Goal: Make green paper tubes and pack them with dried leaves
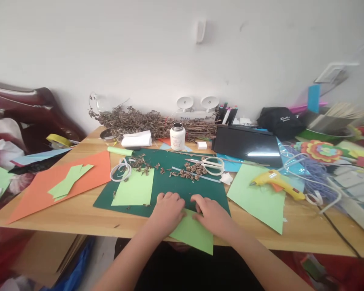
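Observation:
A sheet of light green paper (193, 233) lies at the table's front edge, its near corner reaching over the edge. My left hand (169, 209) has its fingers curled at the paper's far left side. My right hand (211, 213) grips the far right side, its thumb and index finger bent. Both hands rest over the front of a dark green cutting mat (166, 186), and the paper under the fingers is hidden. Further back on the mat are scissors (214, 165), dried flower heads (189, 171), a thin glue stick (200, 176) and another green sheet (133, 192).
An orange sheet (87, 173) carries green strips (68, 182) at left. A yellow glue gun (279, 184) lies on a green sheet (261, 206) at right. Behind stand a white bottle (177, 138), bundled dried stems (139, 121) and a black case (245, 143). A cable (336, 230) crosses the right side.

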A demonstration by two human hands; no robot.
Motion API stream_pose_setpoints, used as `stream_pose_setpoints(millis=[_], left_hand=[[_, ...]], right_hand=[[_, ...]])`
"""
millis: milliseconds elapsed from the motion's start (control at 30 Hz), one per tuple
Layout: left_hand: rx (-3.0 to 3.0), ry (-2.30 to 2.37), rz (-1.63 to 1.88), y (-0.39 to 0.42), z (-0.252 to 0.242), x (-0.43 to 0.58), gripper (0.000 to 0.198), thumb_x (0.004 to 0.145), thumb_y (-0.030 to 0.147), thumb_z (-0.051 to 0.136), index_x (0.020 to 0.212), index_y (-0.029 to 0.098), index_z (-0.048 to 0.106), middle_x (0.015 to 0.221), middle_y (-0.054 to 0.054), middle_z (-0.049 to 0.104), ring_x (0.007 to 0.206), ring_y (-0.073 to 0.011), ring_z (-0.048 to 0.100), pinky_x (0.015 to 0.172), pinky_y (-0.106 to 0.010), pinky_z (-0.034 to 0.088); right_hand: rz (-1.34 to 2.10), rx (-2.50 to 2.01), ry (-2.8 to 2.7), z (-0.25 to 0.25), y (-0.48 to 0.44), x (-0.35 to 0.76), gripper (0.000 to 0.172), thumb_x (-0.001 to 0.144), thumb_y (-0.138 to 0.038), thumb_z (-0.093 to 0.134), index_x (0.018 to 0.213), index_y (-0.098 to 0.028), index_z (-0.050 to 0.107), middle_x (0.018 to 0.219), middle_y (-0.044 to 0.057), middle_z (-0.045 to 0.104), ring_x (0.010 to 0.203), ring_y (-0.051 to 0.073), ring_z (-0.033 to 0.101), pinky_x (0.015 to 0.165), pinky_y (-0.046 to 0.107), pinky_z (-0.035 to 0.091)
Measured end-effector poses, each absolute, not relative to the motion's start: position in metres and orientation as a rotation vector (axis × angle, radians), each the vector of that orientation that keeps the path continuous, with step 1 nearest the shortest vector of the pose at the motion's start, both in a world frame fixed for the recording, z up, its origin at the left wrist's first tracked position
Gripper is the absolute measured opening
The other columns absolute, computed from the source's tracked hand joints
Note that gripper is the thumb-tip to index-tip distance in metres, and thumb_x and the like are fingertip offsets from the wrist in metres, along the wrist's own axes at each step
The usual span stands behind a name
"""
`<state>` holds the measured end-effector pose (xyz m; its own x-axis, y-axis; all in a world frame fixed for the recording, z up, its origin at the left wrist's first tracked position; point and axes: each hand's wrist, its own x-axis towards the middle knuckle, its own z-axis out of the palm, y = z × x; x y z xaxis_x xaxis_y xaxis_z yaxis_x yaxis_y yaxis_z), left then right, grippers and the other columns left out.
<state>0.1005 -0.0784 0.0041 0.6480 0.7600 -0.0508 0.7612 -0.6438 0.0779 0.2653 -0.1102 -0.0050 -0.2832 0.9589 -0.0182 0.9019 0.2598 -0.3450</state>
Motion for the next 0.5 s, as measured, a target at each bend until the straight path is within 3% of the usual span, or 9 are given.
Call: stream_pose_setpoints(millis=[100,200,500], left_hand=[[2.849,1.209,-0.011,-0.068,0.005,0.105,0.009,0.078,0.023,0.048,0.076,0.017,0.054,0.073,-0.005,0.059,0.074,-0.023,0.056,0.065,-0.035,0.04],[2.911,1.14,-0.004,-0.056,0.004,0.106,0.011,0.08,0.02,0.042,0.078,0.016,0.053,0.072,-0.005,0.058,0.067,-0.0203,0.056,0.058,-0.03,0.038],[3.016,1.15,0.028,-0.057,-0.016,0.101,0.019,0.083,0.013,0.033,0.086,0.015,0.052,0.089,-0.009,0.057,0.08,-0.0229,0.051,0.067,-0.035,0.037]], right_hand=[[0.311,-1.687,-2.409,0.0,-0.099,0.269,0.011,0.077,-0.015,0.05,0.083,-0.021,0.056,0.07,-0.001,0.059,0.069,0.015,0.055,0.053,0.024,0.031],[0.206,-1.646,-2.437,0.001,-0.088,0.27,0.017,0.081,-0.016,0.045,0.072,-0.019,0.059,0.078,0.003,0.06,0.074,0.017,0.054,0.058,0.026,0.031],[-0.005,-1.434,-2.406,-0.031,-0.093,0.273,0.024,0.085,-0.016,0.041,0.095,-0.017,0.062,0.095,0.005,0.067,0.084,0.02,0.059,0.071,0.032,0.038]])
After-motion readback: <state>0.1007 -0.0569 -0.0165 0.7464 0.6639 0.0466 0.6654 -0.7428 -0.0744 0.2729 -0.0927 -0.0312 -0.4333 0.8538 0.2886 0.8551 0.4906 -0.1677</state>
